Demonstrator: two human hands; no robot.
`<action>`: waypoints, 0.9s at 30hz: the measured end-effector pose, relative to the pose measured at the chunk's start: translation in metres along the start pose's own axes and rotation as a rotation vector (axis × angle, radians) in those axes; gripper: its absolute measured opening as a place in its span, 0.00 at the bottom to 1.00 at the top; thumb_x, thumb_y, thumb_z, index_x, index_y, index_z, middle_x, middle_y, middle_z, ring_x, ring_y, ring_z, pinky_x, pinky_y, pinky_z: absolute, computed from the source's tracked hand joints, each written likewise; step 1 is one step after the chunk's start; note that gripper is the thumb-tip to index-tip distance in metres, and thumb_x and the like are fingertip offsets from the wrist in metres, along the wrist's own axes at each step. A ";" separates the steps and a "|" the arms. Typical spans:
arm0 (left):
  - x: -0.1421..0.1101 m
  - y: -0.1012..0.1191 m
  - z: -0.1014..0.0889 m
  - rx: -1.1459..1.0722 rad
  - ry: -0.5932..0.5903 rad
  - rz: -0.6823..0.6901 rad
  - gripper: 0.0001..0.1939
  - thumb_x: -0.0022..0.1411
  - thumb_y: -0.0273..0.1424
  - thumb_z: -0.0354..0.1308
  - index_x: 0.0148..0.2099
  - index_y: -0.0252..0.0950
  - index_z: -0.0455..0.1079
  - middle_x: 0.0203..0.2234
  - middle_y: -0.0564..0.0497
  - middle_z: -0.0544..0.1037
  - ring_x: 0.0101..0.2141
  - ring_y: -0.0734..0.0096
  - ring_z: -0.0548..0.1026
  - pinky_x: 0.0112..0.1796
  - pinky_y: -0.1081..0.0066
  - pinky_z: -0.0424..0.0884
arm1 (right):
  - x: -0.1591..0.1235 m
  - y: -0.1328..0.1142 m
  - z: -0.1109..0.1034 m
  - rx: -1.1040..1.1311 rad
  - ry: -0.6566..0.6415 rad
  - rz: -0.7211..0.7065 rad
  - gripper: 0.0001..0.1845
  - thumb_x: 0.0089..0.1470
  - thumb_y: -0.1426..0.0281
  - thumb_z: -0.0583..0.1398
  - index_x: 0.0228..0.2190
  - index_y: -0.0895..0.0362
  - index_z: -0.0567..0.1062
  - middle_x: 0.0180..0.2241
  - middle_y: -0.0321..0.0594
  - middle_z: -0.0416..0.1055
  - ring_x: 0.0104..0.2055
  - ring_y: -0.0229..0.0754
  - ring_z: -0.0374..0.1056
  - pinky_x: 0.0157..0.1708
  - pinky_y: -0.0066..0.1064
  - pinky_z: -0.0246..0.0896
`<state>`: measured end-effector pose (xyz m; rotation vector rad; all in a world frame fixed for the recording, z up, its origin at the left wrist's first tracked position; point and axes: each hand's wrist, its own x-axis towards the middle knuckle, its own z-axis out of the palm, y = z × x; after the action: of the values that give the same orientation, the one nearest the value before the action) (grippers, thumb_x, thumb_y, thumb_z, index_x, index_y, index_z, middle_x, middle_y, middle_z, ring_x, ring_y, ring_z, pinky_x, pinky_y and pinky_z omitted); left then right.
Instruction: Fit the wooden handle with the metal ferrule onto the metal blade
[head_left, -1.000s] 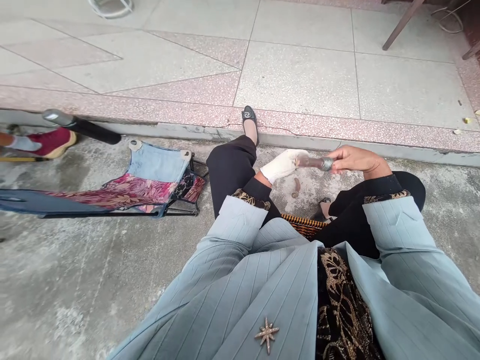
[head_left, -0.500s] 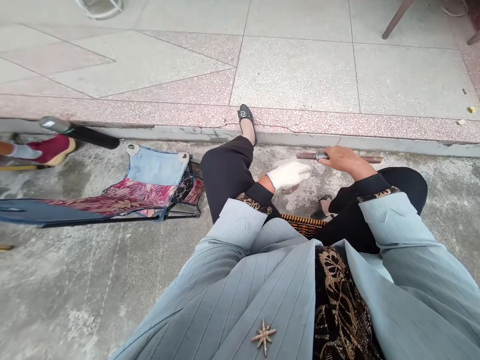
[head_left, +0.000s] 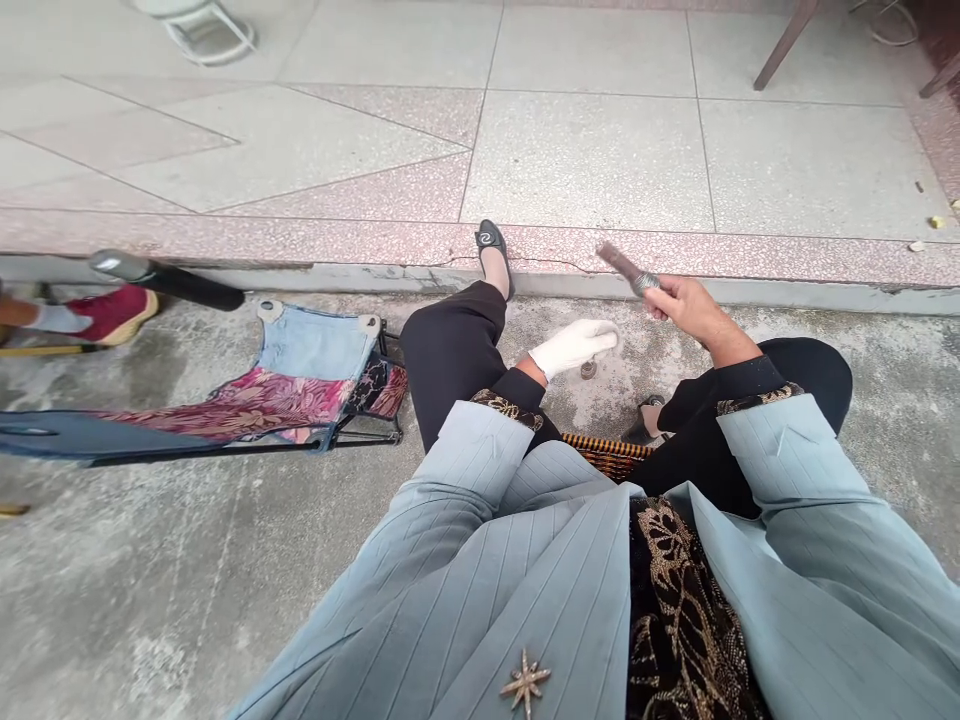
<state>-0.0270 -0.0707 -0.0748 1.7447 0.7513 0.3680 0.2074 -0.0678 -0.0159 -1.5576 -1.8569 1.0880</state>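
Note:
My left hand [head_left: 574, 345] wears a white glove and rests low on the concrete between my knees. Its fingertips are closed on a small brown piece [head_left: 589, 369] that stands on the ground. My bare right hand [head_left: 686, 305] is lifted to the right of it, fist closed round the handle of a dark reddish rod-like tool [head_left: 626, 268] with a metal collar. The tool's far end points up and left, over the edge of the step. Black trousers and a black shoe [head_left: 491, 240] frame the spot.
A folding stool with patterned fabric [head_left: 300, 370] lies to the left, beside a black tube [head_left: 165, 278] and another person's red shoe [head_left: 112, 310]. A raised terrazzo step [head_left: 750, 262] runs across ahead. A woven seat edge [head_left: 607, 450] shows under me. A chair leg [head_left: 780, 45] stands far right.
My right hand has lifted the tool from level above the ground to a raised tilt. My gloved left hand dropped from the tool to the brown piece on the concrete.

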 end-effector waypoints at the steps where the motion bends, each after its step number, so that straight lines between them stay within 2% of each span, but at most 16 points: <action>1: 0.000 0.002 0.002 0.063 -0.048 0.013 0.17 0.67 0.40 0.50 0.38 0.31 0.72 0.24 0.52 0.71 0.25 0.75 0.65 0.30 0.75 0.62 | 0.003 0.005 0.000 -0.044 0.064 0.034 0.25 0.60 0.49 0.53 0.35 0.59 0.74 0.28 0.41 0.70 0.28 0.40 0.64 0.30 0.31 0.55; 2: -0.001 0.005 0.004 0.129 -0.079 0.031 0.17 0.66 0.39 0.50 0.38 0.31 0.72 0.26 0.51 0.73 0.27 0.74 0.67 0.32 0.74 0.63 | 0.006 0.008 0.002 -0.135 0.096 0.069 0.24 0.60 0.50 0.53 0.35 0.59 0.74 0.29 0.43 0.71 0.29 0.42 0.65 0.31 0.32 0.56; 4: -0.003 0.012 0.005 0.230 -0.101 0.070 0.16 0.66 0.38 0.50 0.38 0.32 0.73 0.30 0.51 0.75 0.31 0.72 0.70 0.37 0.73 0.64 | 0.009 0.013 0.006 -0.410 0.060 0.138 0.22 0.59 0.52 0.56 0.35 0.59 0.75 0.31 0.48 0.73 0.33 0.47 0.67 0.31 0.34 0.55; 6: -0.006 0.017 0.003 0.282 -0.076 0.080 0.17 0.65 0.39 0.50 0.39 0.32 0.74 0.32 0.50 0.76 0.34 0.70 0.71 0.39 0.73 0.64 | 0.010 0.013 0.012 -0.659 -0.086 0.170 0.19 0.58 0.55 0.59 0.34 0.59 0.77 0.33 0.52 0.75 0.36 0.50 0.68 0.32 0.35 0.54; 8: -0.009 0.020 -0.002 0.308 -0.039 0.059 0.17 0.65 0.38 0.50 0.40 0.32 0.75 0.32 0.50 0.77 0.34 0.70 0.72 0.39 0.73 0.65 | 0.007 0.009 0.017 -0.771 -0.297 0.155 0.16 0.56 0.57 0.61 0.31 0.59 0.78 0.33 0.53 0.76 0.36 0.50 0.69 0.32 0.35 0.53; 11: -0.012 0.019 -0.010 0.314 0.017 0.030 0.16 0.64 0.37 0.50 0.40 0.32 0.75 0.32 0.51 0.77 0.34 0.70 0.72 0.40 0.73 0.65 | 0.000 0.001 0.022 -0.664 -0.692 0.103 0.16 0.53 0.57 0.63 0.26 0.57 0.77 0.26 0.44 0.74 0.29 0.44 0.66 0.29 0.34 0.52; 13: -0.011 0.016 -0.014 0.304 0.071 0.016 0.16 0.64 0.36 0.50 0.39 0.31 0.74 0.32 0.50 0.77 0.34 0.70 0.71 0.40 0.73 0.66 | -0.005 -0.005 0.021 -0.454 -0.856 0.054 0.18 0.52 0.54 0.63 0.26 0.56 0.77 0.22 0.37 0.70 0.25 0.39 0.62 0.28 0.32 0.51; 14: -0.010 0.014 -0.015 0.293 0.103 0.013 0.15 0.64 0.36 0.50 0.39 0.30 0.74 0.32 0.50 0.77 0.34 0.70 0.71 0.40 0.73 0.66 | -0.007 -0.007 0.019 -0.334 -0.854 0.022 0.18 0.52 0.52 0.63 0.28 0.55 0.78 0.22 0.34 0.69 0.25 0.37 0.62 0.28 0.31 0.51; 15: -0.009 0.013 -0.015 0.279 0.137 0.010 0.15 0.65 0.35 0.49 0.39 0.30 0.74 0.33 0.49 0.77 0.35 0.70 0.71 0.40 0.72 0.66 | -0.008 -0.008 0.017 -0.216 -0.791 -0.008 0.19 0.51 0.51 0.63 0.30 0.55 0.78 0.22 0.33 0.69 0.26 0.37 0.62 0.29 0.30 0.52; 18: -0.004 0.008 -0.011 0.281 0.165 -0.002 0.16 0.66 0.35 0.48 0.40 0.30 0.73 0.33 0.48 0.77 0.34 0.69 0.71 0.39 0.72 0.66 | -0.005 -0.006 0.010 0.083 -0.378 -0.042 0.24 0.54 0.47 0.59 0.32 0.56 0.76 0.25 0.36 0.70 0.27 0.37 0.63 0.29 0.30 0.54; 20: -0.002 0.006 -0.004 0.322 0.079 -0.006 0.17 0.67 0.37 0.48 0.40 0.31 0.74 0.32 0.48 0.76 0.33 0.69 0.71 0.38 0.72 0.65 | 0.000 0.001 0.008 0.130 -0.128 -0.004 0.28 0.57 0.45 0.54 0.30 0.57 0.74 0.26 0.39 0.70 0.27 0.38 0.63 0.29 0.31 0.56; 21: -0.002 0.005 -0.001 0.348 0.022 0.000 0.17 0.68 0.38 0.48 0.40 0.31 0.74 0.32 0.48 0.76 0.33 0.69 0.71 0.38 0.72 0.65 | 0.004 0.006 0.008 0.067 -0.044 0.024 0.28 0.57 0.44 0.53 0.30 0.58 0.73 0.26 0.41 0.70 0.27 0.39 0.63 0.29 0.31 0.55; 23: -0.001 0.004 0.004 0.391 -0.064 0.027 0.18 0.68 0.38 0.48 0.41 0.32 0.74 0.34 0.48 0.77 0.34 0.68 0.72 0.39 0.71 0.65 | 0.010 0.016 0.010 -0.198 0.031 0.080 0.27 0.57 0.46 0.55 0.31 0.58 0.74 0.28 0.44 0.72 0.30 0.43 0.65 0.30 0.33 0.55; 25: -0.002 0.005 0.005 0.413 -0.083 0.049 0.17 0.68 0.37 0.48 0.43 0.33 0.75 0.35 0.48 0.78 0.36 0.67 0.73 0.40 0.71 0.65 | 0.014 0.023 0.014 -0.494 0.014 0.115 0.24 0.57 0.49 0.58 0.34 0.58 0.76 0.30 0.48 0.74 0.33 0.48 0.67 0.31 0.34 0.54; 27: -0.004 0.008 0.002 0.411 -0.041 0.046 0.17 0.67 0.37 0.49 0.44 0.33 0.75 0.36 0.48 0.78 0.36 0.68 0.73 0.41 0.72 0.65 | 0.015 0.026 0.018 -0.675 -0.072 0.118 0.22 0.58 0.52 0.58 0.36 0.58 0.77 0.32 0.51 0.75 0.36 0.50 0.68 0.32 0.34 0.53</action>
<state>-0.0266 -0.0762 -0.0678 2.1509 0.7977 0.2163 0.2045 -0.0572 -0.0493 -2.0244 -2.3563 0.5802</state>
